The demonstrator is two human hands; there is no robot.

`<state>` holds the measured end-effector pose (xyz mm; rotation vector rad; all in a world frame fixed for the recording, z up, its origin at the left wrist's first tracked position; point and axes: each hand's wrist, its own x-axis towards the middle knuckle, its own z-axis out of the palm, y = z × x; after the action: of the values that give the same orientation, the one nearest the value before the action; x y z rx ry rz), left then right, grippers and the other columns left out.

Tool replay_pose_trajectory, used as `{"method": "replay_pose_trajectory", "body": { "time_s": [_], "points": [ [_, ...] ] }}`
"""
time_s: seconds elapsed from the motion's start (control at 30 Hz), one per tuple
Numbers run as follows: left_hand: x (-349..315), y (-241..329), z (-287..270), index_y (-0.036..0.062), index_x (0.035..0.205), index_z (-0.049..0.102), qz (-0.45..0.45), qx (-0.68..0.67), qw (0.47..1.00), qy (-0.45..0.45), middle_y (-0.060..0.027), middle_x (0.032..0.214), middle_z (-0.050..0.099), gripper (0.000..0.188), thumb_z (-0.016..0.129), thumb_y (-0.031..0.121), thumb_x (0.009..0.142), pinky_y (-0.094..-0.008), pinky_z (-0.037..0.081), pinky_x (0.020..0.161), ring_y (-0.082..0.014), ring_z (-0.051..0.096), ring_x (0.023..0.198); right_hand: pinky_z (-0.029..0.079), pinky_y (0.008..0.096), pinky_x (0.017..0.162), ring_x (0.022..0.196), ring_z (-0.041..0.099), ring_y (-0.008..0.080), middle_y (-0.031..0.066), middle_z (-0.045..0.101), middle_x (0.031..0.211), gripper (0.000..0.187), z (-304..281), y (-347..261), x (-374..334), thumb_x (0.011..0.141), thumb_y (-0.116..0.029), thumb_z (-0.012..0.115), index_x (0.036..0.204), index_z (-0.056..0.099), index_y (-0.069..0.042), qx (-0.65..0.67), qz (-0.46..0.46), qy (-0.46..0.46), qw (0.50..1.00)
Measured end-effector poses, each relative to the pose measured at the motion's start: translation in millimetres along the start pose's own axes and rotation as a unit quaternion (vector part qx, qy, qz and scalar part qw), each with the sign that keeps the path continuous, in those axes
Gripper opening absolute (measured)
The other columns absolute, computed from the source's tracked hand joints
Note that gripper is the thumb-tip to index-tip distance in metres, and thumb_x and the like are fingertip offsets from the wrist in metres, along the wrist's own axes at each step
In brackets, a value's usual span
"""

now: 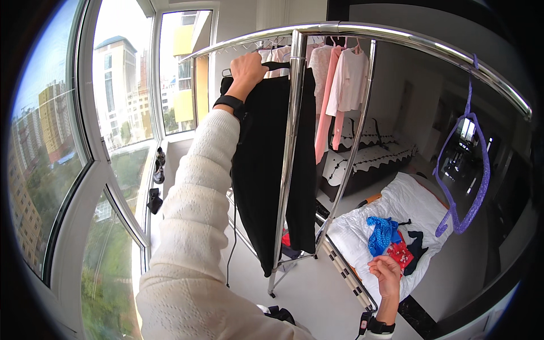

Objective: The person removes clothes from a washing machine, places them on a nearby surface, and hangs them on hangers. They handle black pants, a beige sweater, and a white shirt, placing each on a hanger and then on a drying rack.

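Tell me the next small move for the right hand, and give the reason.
Probably raise the right hand toward the upper edge of the black garment to help steady it: only the left hand grips at its top, and its long length hangs down behind the chrome upright, while the right hand is well below and seems to hold nothing.

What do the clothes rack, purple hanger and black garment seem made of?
Clothes rack: polished metal, perhaps chromed, judging by its mirror-like highlights.
Purple hanger: possibly plastic or fabric-covered; its speckled surface leaves that open.
Black garment: matte cloth, as it hangs softly without shine; the fibre can't be told.
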<state>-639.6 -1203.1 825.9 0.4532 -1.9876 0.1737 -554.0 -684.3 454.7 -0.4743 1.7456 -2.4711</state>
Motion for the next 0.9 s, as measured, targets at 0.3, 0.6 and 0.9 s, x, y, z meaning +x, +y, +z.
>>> {"method": "replay_pose_trajectory", "body": {
  "time_s": [0.3,0.6,0.9],
  "points": [
    [-1.8,-8.4,26.6,0.0112,0.088,0.073,0.023,-0.066,0.997,-0.041,-0.0100,0.086,0.071,0.033,0.068,0.044,0.082,-0.0424,0.051,0.072,-0.0302,0.068,0.083,0.052,0.0227,0.069,0.073,0.066,0.0141,0.0127,0.069,0.086,0.014,7.1,7.1,-24.3,0.090,-0.010,0.063,0.097,0.064,0.002,-0.024,0.014,0.036,0.999],
    [-48.8,-54.7,46.5,0.0217,0.135,0.052,0.155,-0.040,0.977,0.143,-0.0048,0.140,0.050,0.052,0.066,0.030,0.086,-0.0518,0.024,0.111,-0.0264,0.038,0.135,0.054,0.0233,0.070,0.075,0.067,0.0134,0.0124,0.069,0.086,0.014,11.6,18.1,-30.4,0.091,-0.010,0.062,0.098,0.063,0.002,-0.046,0.021,-0.011,0.999],
    [-246.1,-29.4,32.9,0.0089,0.106,0.067,-0.027,-0.206,0.968,0.142,-0.0093,0.105,0.065,0.025,0.066,0.015,0.082,-0.0383,0.045,0.091,-0.0276,0.059,0.107,0.049,0.0226,0.071,0.075,0.063,0.0116,0.0093,0.069,0.085,0.017,-71.8,9.5,-94.3,0.091,-0.016,0.063,0.098,0.065,0.000,-0.066,0.092,-0.005,0.994]
  ]
}}
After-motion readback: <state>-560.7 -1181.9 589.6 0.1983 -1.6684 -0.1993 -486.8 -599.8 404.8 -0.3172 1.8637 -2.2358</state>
